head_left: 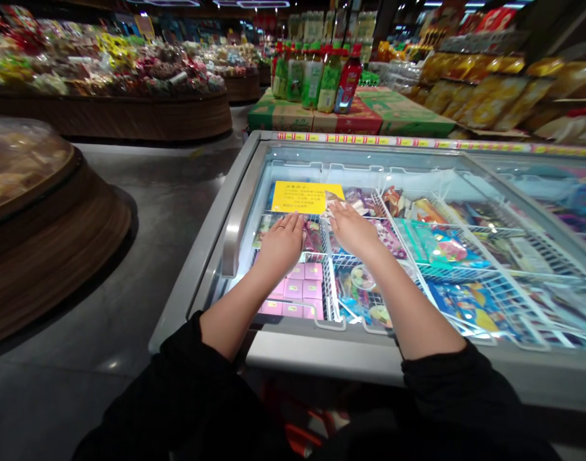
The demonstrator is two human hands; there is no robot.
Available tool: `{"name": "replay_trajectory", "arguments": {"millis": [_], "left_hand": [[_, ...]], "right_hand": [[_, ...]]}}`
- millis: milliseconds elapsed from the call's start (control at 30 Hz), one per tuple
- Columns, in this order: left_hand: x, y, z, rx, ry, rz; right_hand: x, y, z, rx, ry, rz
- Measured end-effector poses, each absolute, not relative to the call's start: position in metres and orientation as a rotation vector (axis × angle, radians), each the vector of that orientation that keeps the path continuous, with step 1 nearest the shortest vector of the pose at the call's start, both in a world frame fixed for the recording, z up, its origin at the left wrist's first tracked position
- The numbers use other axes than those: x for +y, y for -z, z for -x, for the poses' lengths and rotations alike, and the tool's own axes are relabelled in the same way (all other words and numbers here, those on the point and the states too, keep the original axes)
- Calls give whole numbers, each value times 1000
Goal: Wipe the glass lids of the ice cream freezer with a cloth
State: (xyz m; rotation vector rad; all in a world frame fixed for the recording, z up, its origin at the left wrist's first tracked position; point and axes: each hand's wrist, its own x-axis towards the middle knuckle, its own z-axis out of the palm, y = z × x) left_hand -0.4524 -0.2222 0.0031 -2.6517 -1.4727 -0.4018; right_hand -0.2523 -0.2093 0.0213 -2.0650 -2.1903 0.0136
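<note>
A chest freezer [321,352] with a glass lid [302,157] stretches out in front of me. My left hand [283,242] lies flat on the glass, fingers extended, with a ring on one finger. To its right, my right hand [351,227] presses a small white crumpled tissue [328,212] on the lid beside the yellow notice [297,197]. Part of that tissue is hidden under the fingers. Below the glass, white wire baskets [330,288] hold pink boxes [295,289] and colourful frozen packets [439,246].
A grey handle [233,240] rises at the lid's left side. Behind the freezer, several bottles [314,80] stand on cartons [345,115]. Round wooden display stands [38,237] are on the left, and packaged yellow goods [480,96] are stacked at the back right.
</note>
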Motion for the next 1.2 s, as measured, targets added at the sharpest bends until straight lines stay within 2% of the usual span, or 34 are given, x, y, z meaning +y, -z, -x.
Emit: {"name": "replay_trajectory", "arguments": {"millis": [167, 400, 533, 700, 833, 1000, 1200], "left_hand": [[-221, 0, 451, -1459, 416, 2624], [-219, 2, 453, -1436, 430, 2631], [-220, 3, 454, -1452, 452, 2617], [-223, -2, 451, -1474, 394, 2615], [-224, -5, 451, -1475, 393, 2616], [-224, -4, 454, -1480, 402, 2616], [-224, -5, 455, -1489, 363, 2617]], "right_hand": [[-242, -18, 264, -2225, 110, 2047], [-204, -20, 268, -2325, -70, 1799], [-188, -20, 260, -2216, -39, 1930], [-211, -19, 277, -2068, 127, 2102], [-221, -19, 292, -2141, 122, 2015], [-189, -19, 274, -2329, -48, 1775], [-172, -14, 250, -2108, 25, 1948]]}}
